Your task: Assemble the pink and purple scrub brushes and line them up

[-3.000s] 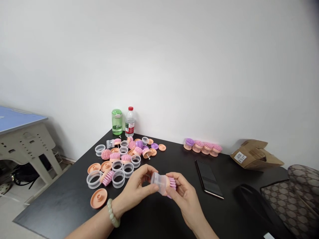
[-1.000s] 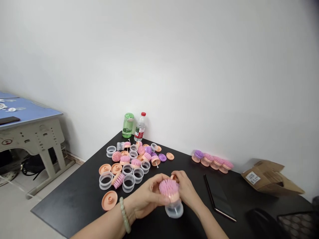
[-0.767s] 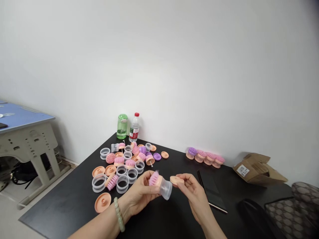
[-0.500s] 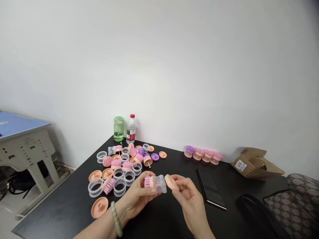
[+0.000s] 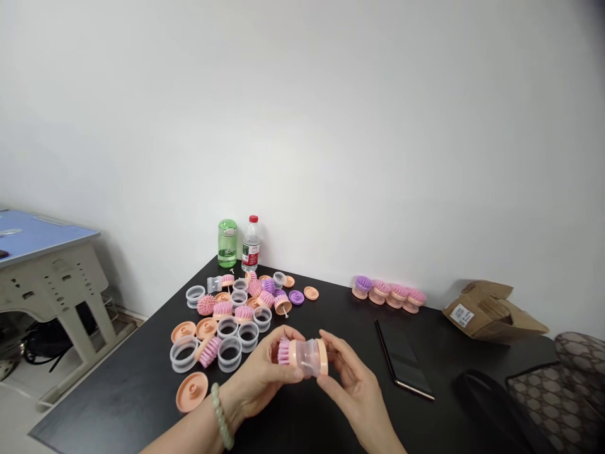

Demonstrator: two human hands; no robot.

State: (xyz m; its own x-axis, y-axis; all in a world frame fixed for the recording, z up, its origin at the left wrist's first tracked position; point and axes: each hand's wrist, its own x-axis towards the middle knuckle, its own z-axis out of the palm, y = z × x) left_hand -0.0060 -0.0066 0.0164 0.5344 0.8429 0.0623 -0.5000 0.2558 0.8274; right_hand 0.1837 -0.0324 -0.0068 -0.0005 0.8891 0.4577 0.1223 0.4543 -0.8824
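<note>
Between my hands, a pink-bristled scrubbing brush head (image 5: 284,350) lies sideways, with a clear plastic ring (image 5: 308,358) on its peach base. My left hand (image 5: 265,372) is wrapped round the bristle end and the base. At the ring's other end sits a peach cap (image 5: 323,357), and my right hand (image 5: 352,384) grips its rim with thumb and fingers. Cap and ring appear to touch; whether they are locked together I cannot tell. Loose clear rings (image 5: 229,354), peach caps (image 5: 191,391) and bristle heads (image 5: 208,350) lie left of my hands on the black table (image 5: 118,403).
Several joined-up brushes (image 5: 397,296) stand in a row by the wall. A dark tablet or phone (image 5: 404,359), a brown paper bag (image 5: 494,312) and a patterned bag (image 5: 558,397) lie on the right. A green bottle (image 5: 227,243) and a red-capped bottle (image 5: 251,243) stand behind.
My right hand has brought the peach cap leftward onto the open end of the clear ring and turned it square to it. My left hand keeps its hold on the brush head.
</note>
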